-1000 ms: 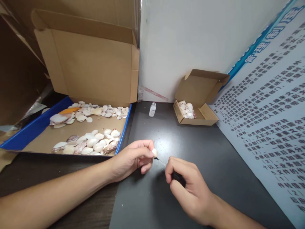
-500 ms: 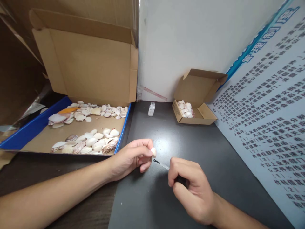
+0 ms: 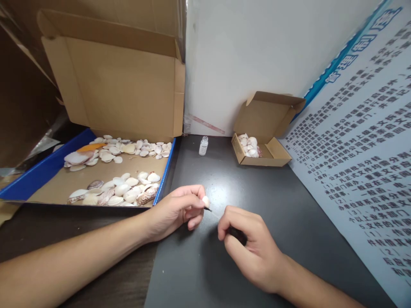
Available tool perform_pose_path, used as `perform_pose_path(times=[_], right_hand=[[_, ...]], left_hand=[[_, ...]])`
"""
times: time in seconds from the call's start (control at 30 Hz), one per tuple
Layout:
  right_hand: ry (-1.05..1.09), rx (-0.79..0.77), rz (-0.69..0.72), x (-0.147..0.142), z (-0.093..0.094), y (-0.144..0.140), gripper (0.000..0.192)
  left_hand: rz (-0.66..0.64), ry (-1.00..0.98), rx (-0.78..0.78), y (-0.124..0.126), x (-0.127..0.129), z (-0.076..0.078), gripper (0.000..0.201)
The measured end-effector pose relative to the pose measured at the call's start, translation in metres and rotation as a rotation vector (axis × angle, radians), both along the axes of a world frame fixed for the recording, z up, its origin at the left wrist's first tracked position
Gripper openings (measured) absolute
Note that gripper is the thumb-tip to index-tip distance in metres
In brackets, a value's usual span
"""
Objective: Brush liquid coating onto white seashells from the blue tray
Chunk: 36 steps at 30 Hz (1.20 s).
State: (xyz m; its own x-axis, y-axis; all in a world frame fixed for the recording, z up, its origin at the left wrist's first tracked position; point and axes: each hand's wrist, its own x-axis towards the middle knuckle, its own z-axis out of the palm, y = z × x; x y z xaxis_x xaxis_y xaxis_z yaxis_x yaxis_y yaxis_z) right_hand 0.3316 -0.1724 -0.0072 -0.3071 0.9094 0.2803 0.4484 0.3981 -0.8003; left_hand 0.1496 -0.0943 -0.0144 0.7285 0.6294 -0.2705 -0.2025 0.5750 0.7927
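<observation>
Shell [image 3: 206, 200], small and pale, pinched between thumb and fingertips of left hand [image 3: 175, 211], held just above dark tabletop [image 3: 257, 188] near its front middle. Right hand [image 3: 248, 248] clenched around black handle of thin brush [image 3: 224, 224]; brush tip touching lower edge of shell. Hands near each other, not touching.

Left side: large open cardboard box [image 3: 112, 85], blue-rimmed tray floor, its right rim just beside left wrist. Loose shells [image 3: 122, 190] lie in two clusters on tray floor, one along back wall, one near front rim.

Back edge: white wall panel; small clear vial [image 3: 203, 145] stands upright close to it, well apart from both hands. Right of vial, small open carton [image 3: 260, 145] with a few shells inside, lid flap raised against wall.

Right side: printed board [image 3: 362, 158] slants along table edge, closing in that side.

Open room: bare tabletop between hands and vial, also between right hand and printed board
</observation>
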Motion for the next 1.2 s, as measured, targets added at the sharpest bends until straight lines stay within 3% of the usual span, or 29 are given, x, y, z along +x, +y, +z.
perform_pose_path(times=[0.13, 0.3, 0.5, 0.9, 1.2], right_hand=[[-0.019, -0.057, -0.021, -0.0002, -0.0008, 0.0014, 0.018], [0.016, 0.013, 0.012, 0.0009, 0.0018, -0.0002, 0.016], [-0.027, -0.037, -0.044, 0.0001, 0.0015, 0.0017, 0.018], [0.013, 0.059, 0.031, 0.0008, 0.0046, -0.0019, 0.017], [-0.031, -0.038, -0.009, 0.0003, 0.0022, -0.0011, 0.018]], left_hand=[[0.005, 0.004, -0.005, 0.0003, -0.0002, 0.0009, 0.019], [0.003, 0.005, -0.003, -0.0001, -0.0002, 0.0008, 0.019], [0.003, 0.017, 0.009, -0.0004, 0.0003, -0.0001, 0.021], [-0.021, 0.022, 0.021, 0.0002, 0.0003, -0.0006, 0.019], [-0.028, 0.022, 0.021, 0.0013, -0.0004, -0.0031, 0.02]])
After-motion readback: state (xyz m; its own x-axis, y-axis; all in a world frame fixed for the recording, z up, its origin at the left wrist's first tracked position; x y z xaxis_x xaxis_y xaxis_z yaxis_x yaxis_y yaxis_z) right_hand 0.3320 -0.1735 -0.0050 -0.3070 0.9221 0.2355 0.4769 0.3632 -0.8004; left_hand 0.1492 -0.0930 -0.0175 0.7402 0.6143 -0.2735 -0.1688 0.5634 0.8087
